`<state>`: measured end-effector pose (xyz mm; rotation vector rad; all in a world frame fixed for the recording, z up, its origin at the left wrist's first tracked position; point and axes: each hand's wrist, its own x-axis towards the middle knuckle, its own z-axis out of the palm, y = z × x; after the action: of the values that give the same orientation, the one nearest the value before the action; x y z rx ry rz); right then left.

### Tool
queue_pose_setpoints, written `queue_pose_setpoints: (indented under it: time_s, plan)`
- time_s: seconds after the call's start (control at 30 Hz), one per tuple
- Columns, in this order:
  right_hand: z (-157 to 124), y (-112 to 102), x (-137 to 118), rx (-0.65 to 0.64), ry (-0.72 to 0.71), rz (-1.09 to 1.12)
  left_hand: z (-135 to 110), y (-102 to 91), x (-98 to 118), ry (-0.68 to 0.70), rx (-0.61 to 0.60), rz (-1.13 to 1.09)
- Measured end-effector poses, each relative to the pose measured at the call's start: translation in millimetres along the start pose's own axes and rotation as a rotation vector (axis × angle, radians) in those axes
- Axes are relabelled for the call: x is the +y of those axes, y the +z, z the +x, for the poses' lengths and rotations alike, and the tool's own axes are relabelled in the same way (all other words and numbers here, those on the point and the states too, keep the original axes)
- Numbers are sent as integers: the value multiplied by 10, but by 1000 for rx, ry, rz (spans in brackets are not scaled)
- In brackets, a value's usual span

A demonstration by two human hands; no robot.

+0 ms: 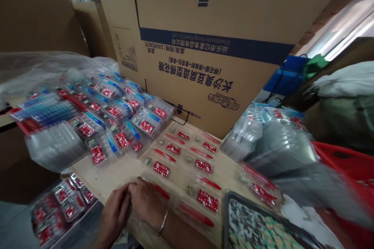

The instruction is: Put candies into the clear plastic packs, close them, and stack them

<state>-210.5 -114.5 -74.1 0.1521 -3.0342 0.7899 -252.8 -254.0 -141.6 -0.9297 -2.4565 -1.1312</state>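
Observation:
Near the front edge of the table, my left hand (116,207) and my right hand (146,200) meet side by side with fingers curled inward. What they hold, if anything, is hidden behind the fingers. A bracelet circles my right wrist. Just beyond and beside the right hand lie clear plastic trays in two rows, each with a red-and-white patterned packet (203,166) and a long red plastic piece (196,214). The nearest red piece (161,191) shows just past my right hand.
A large cardboard carton (187,54) stands at the back. Filled clear packs (113,111) pile up at left, beside stacked trays (57,144). At right are more stacked trays (283,151), a red basket (344,163) and a dark tray (226,218) of small green-and-yellow packets.

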Motion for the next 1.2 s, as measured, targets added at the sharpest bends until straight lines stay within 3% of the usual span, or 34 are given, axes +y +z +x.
queue_pose_setpoints:
  time_s: [0.1,0.27,0.47,0.63,0.73,0.83,0.93,1.03,1.2]
  plan:
    - [-64,82,39,55,25,67,22,-19,21,56,-15,29]
    - [-129,164,73,85,51,37,35,-26,-14,34,-39,1]
    - [-107,195,48,109,36,-3,124,-106,-51,-56,-181,-157]
    - [-195,52,158,32,-78,113,306,-126,44,-95,-326,-163]
    - [-442,-115,309,100,-26,232,381,-107,113,-111,-407,-78]
    - [-883,-264,537,194,202,197,375,-111,146,-121,-414,-47]
    - [-1378,-322,745,104,327,93,335,-146,161,-113,-409,-130]
    - [-1716,-324,764,-71,429,27,338,-157,170,-140,-422,-159]
    - [-1807,-351,579,-176,496,38,393,-86,126,-198,-420,-64]
